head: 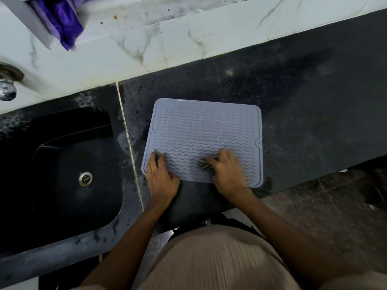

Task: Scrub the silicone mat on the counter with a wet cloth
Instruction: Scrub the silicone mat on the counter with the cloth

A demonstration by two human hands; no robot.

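The left hand (160, 174) should press flat-fingered on the grey silicone mat (206, 135) low in the frame, while the right hand (227, 170) grips the striped cloth (204, 164) and rubs along the wavy ridges.

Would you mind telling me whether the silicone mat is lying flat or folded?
Flat: the silicone mat lies spread on the counter, all four corners showing.

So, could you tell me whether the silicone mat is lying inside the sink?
No, the silicone mat lies flat on the dark counter, to the right of the sink.
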